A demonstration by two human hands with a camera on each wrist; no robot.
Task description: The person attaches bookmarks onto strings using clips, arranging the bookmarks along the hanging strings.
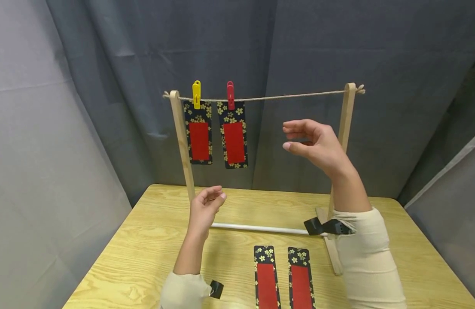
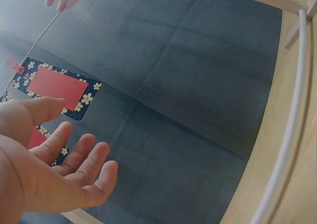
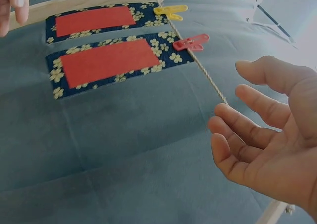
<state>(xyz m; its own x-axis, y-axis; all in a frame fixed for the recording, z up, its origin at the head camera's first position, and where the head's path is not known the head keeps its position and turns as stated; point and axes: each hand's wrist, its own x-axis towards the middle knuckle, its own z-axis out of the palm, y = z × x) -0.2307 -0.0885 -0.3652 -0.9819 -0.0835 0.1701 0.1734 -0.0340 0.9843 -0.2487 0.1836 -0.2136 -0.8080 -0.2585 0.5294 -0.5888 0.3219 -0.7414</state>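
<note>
The grip of the right hand (image 1: 318, 148) is hovering loosely spread, its thumb standing apart from softly bending fingers, with the twine line (image 1: 287, 96) running at its 12 o'clock. At that hand's 8 o'clock, the left hand (image 1: 206, 208) is lifting above the counter (image 1: 152, 240), its grip also loosely spread, with thumb and fingers separating in the left wrist view. Two blossom-print cards with red panels are dangling from the line: the left hanging card (image 1: 199, 141) at the left hand's 12 o'clock, the right hanging card (image 1: 234, 143) at its 1 o'clock. A yellow clothespin (image 1: 196, 95) is pinching the first card's top edge to the twine; a red clothespin (image 1: 230, 95) is doing so for the second. The twine is stretching between a left wooden post (image 1: 183, 146) and a right wooden post (image 1: 347, 113), in front of a grey curtain (image 1: 307, 51). Near the counter's middle a white rod (image 1: 260, 228) is lying crosswise; at its 6 o'clock and 5 o'clock, a left loose card (image 1: 266, 283) and a right loose card (image 1: 301, 283) are resting side by side, the frame cutting off their lower ends.
</note>
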